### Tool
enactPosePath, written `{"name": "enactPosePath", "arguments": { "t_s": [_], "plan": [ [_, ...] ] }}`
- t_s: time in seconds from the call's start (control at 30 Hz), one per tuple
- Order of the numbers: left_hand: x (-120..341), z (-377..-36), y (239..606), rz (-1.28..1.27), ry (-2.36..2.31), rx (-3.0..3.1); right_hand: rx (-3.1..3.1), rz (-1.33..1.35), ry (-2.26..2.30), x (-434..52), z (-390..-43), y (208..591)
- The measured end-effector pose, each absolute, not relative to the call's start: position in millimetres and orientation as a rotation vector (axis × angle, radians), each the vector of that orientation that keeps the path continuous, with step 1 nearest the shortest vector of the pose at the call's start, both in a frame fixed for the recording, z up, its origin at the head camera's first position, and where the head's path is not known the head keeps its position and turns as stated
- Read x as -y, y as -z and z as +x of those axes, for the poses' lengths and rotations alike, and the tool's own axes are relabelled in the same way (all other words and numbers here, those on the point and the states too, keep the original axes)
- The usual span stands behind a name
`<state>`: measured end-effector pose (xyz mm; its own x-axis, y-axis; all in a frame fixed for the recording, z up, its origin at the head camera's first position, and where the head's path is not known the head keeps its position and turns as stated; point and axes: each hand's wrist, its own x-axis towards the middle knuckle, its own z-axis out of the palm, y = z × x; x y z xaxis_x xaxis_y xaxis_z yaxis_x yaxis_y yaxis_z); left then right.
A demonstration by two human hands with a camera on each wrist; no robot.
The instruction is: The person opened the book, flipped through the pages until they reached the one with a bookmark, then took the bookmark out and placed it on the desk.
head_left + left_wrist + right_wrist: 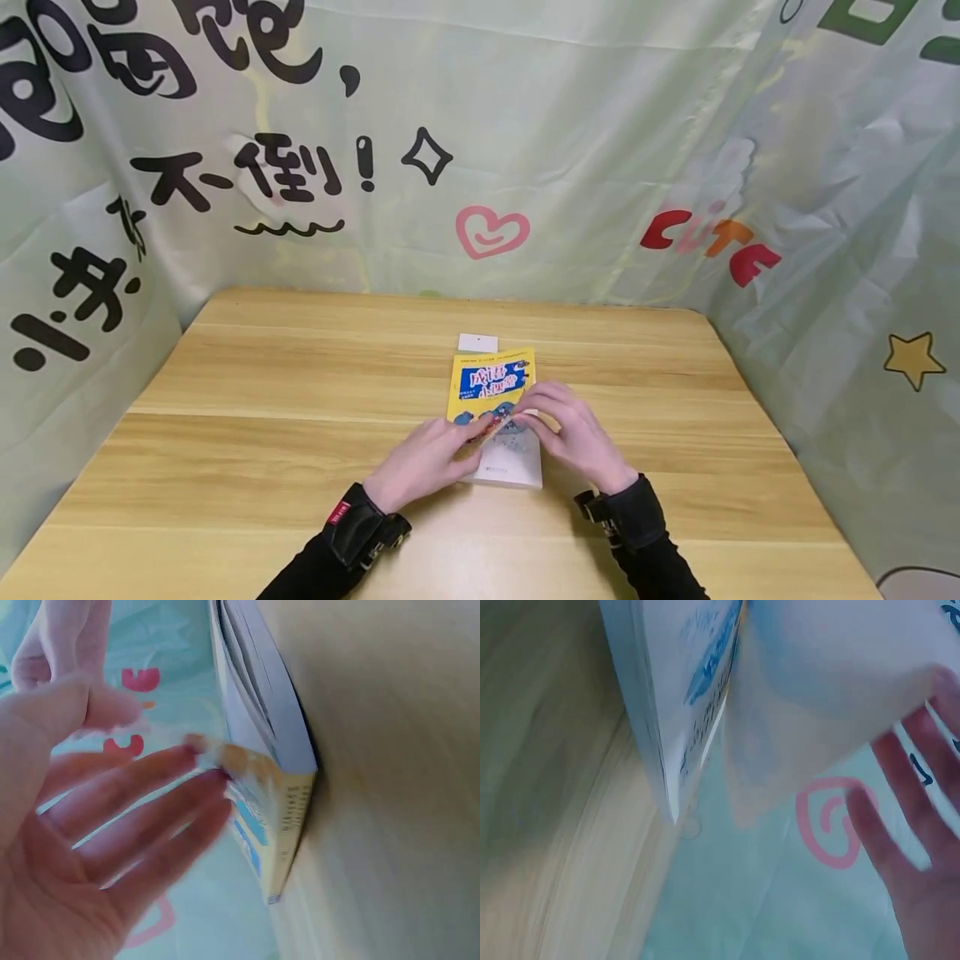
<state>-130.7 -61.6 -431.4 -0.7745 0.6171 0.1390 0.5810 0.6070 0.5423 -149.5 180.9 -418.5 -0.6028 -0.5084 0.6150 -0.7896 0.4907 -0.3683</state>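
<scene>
We note a pale green printed fabric backdrop (570, 150) enclosing a light wooden table (262, 417) on three sides. At the table's centre lies a yellow-and-blue paperback book (495, 392), flat, its white pages showing at the 6 o'clock end. A small white card (477, 342) lies on the table just beyond the book at 12 o'clock. The left hand (423, 462) comes in from 7 o'clock; its fingertips (206, 761) meet the cover's lifted corner, but blur prevents us telling whether they pinch it. The right hand (573, 433) comes in from 5 o'clock, fingers extended and relaxed over the book's right edge, touching a lifted page (817, 697).
</scene>
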Motion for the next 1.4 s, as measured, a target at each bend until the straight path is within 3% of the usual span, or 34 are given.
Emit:
{"name": "enactPosePath", "arguments": {
  "t_s": [0.27, 0.43, 0.7, 0.93, 1.13, 1.4],
  "plan": [
    [63, -121, 413, 1.149, -1.115, -3.212, 2.361, 0.891, -1.084, -153, -141, 430],
    [69, -116, 399, 1.226, -0.830, -3.490, 2.701, 1.000, -1.110, -130, -126, 436],
    [82, -114, 385, 1.029, -0.485, -3.595, 2.887, 1.111, -0.975, -114, -116, 445],
    [91, -121, 401, 0.870, -0.342, -3.459, 2.908, 1.243, -0.760, -115, -115, 448],
    [95, -130, 424, 0.922, -0.286, -3.259, 2.968, 1.334, -0.679, -125, -120, 444],
    [93, -135, 441, 0.842, -0.422, -2.937, 3.055, 1.225, -0.667, -156, -130, 436]
  ]
}}
